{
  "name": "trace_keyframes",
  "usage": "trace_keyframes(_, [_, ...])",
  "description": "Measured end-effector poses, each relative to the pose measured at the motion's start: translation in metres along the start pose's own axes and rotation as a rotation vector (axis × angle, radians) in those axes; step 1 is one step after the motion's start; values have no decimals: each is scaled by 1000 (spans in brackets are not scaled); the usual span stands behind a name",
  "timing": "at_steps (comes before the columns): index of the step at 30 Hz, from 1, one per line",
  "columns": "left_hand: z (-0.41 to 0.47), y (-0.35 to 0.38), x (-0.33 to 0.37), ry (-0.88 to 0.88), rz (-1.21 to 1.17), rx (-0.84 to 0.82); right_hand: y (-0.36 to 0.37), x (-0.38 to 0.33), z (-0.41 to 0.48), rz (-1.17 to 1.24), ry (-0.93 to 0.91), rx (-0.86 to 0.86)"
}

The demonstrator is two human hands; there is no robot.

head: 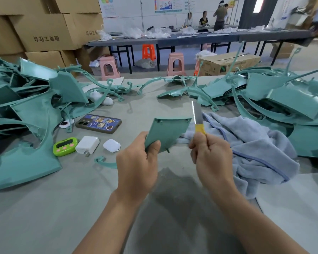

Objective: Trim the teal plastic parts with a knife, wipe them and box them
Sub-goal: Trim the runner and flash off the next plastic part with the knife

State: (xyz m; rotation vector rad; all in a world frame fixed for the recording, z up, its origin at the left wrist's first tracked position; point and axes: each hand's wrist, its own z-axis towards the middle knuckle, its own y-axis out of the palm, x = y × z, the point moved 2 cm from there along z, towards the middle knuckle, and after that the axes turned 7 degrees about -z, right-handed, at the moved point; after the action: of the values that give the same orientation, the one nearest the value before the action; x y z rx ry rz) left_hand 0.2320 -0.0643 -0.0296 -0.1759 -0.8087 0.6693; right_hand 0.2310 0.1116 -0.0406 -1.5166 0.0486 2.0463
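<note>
Cartons (44, 33) behind stand shut. Our left hand (136, 162) has its fingers (155, 146) clamped on a part (167, 132), our right hand (211, 154) on the knife (197, 114), beside a towel (255, 143).

Phone (98, 123), green timer (65, 146), white charger (87, 145), earbuds case (111, 145) on table (44, 208).

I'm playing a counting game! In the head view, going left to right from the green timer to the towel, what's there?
Lime-green plastic timer, white square plug charger, white rounded earbud case, left hand holding a flat teal plastic panel, right hand holding a yellow-handled metal knife, crumpled pale blue towel.
</note>
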Motion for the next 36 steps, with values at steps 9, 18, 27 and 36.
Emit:
trace_keyframes(9, [0,-5,-2,-11,-15,31,5,10,10,-194,244,15])
trace_keyframes(18, [0,-5,2,26,12,29,13,5,0,-173,162,-69])
trace_keyframes(27, [-3,-1,1,160,40,1,-19,6,19,-564,205,-205])
trace_keyframes(36, [6,4,-7,143,-307,-204,-44,19,41,25,300,-175])
